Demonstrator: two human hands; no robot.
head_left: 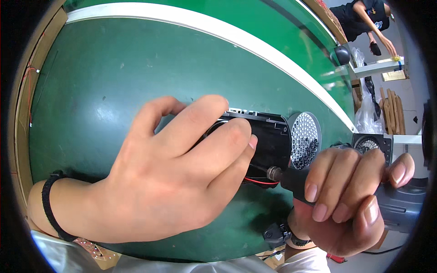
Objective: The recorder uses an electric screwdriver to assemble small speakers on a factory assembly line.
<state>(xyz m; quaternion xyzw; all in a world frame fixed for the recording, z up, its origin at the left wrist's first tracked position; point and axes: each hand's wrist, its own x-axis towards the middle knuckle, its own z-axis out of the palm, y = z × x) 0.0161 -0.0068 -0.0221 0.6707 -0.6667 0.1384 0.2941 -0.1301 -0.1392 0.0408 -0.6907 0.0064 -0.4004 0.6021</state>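
My left hand (173, 173) lies over a black plastic housing (271, 148), its fingers curled and gripping it against the green table. The hand covers the left part of the housing, and a curved rim shows between the fingers. A red wire (261, 182) runs along the housing's near edge. My right hand (343, 200) is wrapped around a black electric screwdriver (293, 181). The tool lies nearly level, its metal nose at the housing's near right corner; whether the bit touches a screw cannot be seen. Just behind is a round dish (317, 125) with small black screws (309, 154).
A white rail (182, 18) curves along the table's far side, with a green belt surface (255, 22) beyond. A cardboard edge (20, 113) borders the left. At the right are a black fan-like part (368, 144) and clear plastic bags (368, 116). A co-worker (364, 20) reaches in at the upper right.
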